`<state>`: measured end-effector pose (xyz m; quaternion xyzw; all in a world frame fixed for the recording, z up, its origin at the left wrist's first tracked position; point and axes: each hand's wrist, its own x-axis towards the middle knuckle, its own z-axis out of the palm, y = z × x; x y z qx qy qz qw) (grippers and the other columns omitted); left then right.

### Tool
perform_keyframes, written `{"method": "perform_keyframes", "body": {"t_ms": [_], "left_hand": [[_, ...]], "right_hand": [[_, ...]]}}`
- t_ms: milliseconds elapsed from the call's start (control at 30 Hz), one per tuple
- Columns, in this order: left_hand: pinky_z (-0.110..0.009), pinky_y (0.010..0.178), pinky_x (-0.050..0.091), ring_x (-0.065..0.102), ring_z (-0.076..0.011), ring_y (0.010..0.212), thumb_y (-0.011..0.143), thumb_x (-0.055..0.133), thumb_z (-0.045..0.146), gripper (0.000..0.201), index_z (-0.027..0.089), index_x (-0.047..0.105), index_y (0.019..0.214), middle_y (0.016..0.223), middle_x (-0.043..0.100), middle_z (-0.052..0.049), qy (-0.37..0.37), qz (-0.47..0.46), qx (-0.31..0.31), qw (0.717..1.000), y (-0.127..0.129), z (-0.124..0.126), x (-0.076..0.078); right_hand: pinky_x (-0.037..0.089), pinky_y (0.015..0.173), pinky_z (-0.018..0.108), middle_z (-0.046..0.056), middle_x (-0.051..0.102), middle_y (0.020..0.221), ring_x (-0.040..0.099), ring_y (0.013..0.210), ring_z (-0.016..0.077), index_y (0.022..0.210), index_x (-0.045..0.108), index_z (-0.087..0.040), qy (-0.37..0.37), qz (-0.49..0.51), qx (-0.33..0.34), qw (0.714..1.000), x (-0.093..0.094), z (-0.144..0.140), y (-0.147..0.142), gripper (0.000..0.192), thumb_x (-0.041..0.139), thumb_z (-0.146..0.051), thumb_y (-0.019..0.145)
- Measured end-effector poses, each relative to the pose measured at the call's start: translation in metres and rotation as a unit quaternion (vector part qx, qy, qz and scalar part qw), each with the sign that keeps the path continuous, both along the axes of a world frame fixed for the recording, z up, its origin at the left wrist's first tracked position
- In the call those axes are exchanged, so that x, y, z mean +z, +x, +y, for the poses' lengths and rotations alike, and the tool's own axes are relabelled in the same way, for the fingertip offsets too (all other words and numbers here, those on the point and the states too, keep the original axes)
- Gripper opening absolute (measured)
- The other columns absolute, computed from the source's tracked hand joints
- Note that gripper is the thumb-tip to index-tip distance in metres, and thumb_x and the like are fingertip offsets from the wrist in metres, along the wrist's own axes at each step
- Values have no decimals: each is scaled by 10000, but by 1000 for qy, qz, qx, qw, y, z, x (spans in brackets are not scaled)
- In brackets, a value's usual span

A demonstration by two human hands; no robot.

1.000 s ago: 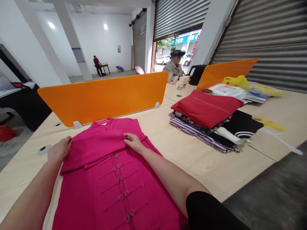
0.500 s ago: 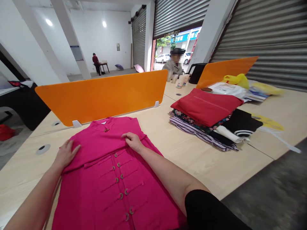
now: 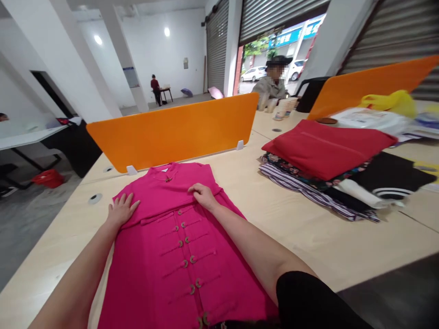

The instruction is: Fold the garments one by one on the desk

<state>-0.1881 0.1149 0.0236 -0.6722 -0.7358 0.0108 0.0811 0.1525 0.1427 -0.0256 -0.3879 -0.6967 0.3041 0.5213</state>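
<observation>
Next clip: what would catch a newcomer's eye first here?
The bright pink garment spread flat on the wooden table, its row of knot buttons running down the middle, with the left hand pressed flat on its folded sleeve and the right hand pinching the fold beside it. Just behind stands a long orange divider, and to the right sits a stack of folded clothes topped by a red piece.

Bare table lies open right of the pink garment, a clear lane between it and the clothes pile further right. At the far edge the orange divider walls off the way. Left of the garment, open tabletop runs to the near-left edge.
</observation>
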Motion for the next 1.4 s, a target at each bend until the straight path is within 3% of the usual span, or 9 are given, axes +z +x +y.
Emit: {"method": "perform_keyframes", "body": {"t_ms": [100, 233, 300, 433, 633, 767, 1033, 1233, 1400], "left_hand": [[-476, 1098, 306, 365, -297, 1345, 935, 369, 453, 545, 87, 481, 1323, 1415, 453, -200, 75, -32, -57, 995, 32, -10, 9], [-335, 1122, 319, 396, -207, 1336, 941, 375, 509, 551, 132, 479, 1331, 1402, 492, -132, 96, -121, -223, 962, 107, -25, 3], [-407, 1154, 269, 306, -245, 1397, 921, 413, 542, 607, 155, 430, 1388, 1472, 422, -120, 74, -117, -262, 955, 141, -30, -7], [-564, 1137, 226, 254, -339, 1413, 928, 380, 552, 611, 207, 398, 1433, 1520, 363, -93, 18, -79, -229, 970, 177, -31, -26], [-566, 1133, 230, 258, -336, 1412, 943, 298, 566, 616, 220, 397, 1442, 1529, 352, -70, 19, -58, -221, 973, 176, -29, -31], [-556, 1143, 220, 256, -342, 1412, 936, 284, 590, 651, 203, 397, 1447, 1528, 353, -71, 19, -61, -221, 973, 177, -30, -31], [-542, 1145, 224, 256, -315, 1418, 941, 274, 588, 629, 235, 390, 1449, 1526, 361, -46, 21, -58, -220, 974, 176, -30, -33], [-557, 1142, 226, 250, -315, 1419, 937, 295, 590, 630, 236, 388, 1449, 1525, 362, -52, 25, -68, -229, 971, 176, -31, -36], [-600, 1135, 199, 219, -330, 1428, 935, 309, 585, 632, 253, 343, 1471, 1548, 315, -61, 37, -72, -232, 969, 176, -32, -36]], "right_hand": [[465, 820, 306, 19, 677, 832, 616, 841, 170, 776, 701, -201, 2, 25, 4, 1000, -1, 0, 0, 320, 441, -66, 647], [465, 792, 303, 25, 678, 857, 612, 836, 170, 809, 701, -207, 16, 42, 15, 999, -2, 0, -1, 262, 473, -137, 698], [464, 807, 306, 31, 675, 876, 613, 856, 171, 830, 695, -205, 20, 54, 24, 998, -2, -1, -2, 248, 480, -162, 714], [477, 790, 312, 41, 677, 903, 615, 837, 169, 872, 687, -203, 20, 49, 22, 998, -1, -3, -3, 241, 485, -185, 742], [456, 939, 363, 78, 678, 1013, 605, 994, 208, 948, 698, -205, 76, -42, -120, 989, 6, 13, 28, 288, 459, -162, 793], [425, 1007, 394, 140, 637, 1149, 573, 1101, 246, 1104, 675, -141, 19, -176, -216, 960, 7, 36, 54, 397, 413, -111, 808], [449, 957, 323, 35, 479, 1425, 576, 1124, 212, 1321, 543, -252, -51, -382, -152, 910, 22, 85, 50, 488, 368, -118, 885], [458, 858, 320, 56, 580, 1299, 603, 1043, 233, 1177, 622, -246, -91, -440, -151, 881, 26, 105, 48, 395, 425, -119, 859], [430, 781, 308, 129, 601, 1196, 608, 964, 236, 1193, 567, -169, -109, -445, -228, 859, 27, 94, 44, 395, 326, -83, 893]]}}
